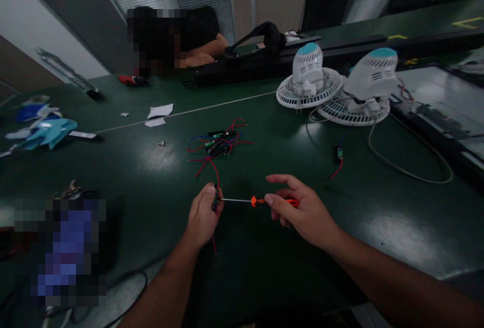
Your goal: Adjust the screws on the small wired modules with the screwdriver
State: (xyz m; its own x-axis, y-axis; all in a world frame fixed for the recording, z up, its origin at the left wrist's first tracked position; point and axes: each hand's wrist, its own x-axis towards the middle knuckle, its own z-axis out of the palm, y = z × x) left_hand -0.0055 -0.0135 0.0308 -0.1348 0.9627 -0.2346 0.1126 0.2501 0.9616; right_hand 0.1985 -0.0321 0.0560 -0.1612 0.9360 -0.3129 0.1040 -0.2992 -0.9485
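Observation:
My left hand (203, 212) is closed around a small circuit board (215, 198) held on edge, with red wires running out above and below it. In my right hand (298, 209) is a screwdriver (254, 201) with an orange handle, gripped between thumb and fingers while the index finger stretches out. The screwdriver's thin shaft points left, its tip at the board; whether it sits on a screw is too small to tell. Just beyond my hands lies a pile of similar boards (217, 144) with black casings and red and blue wires. Another small board (339, 154) rests alone on the right.
Two white fan heads (310, 83) stand grille-down at the back right, a cable looping from one. Paper scraps (160, 111) and blue plastic packaging (49, 131) lie left. Across the green table (143, 207), a person (204, 40) leans on their arms near a red-handled tool (132, 80).

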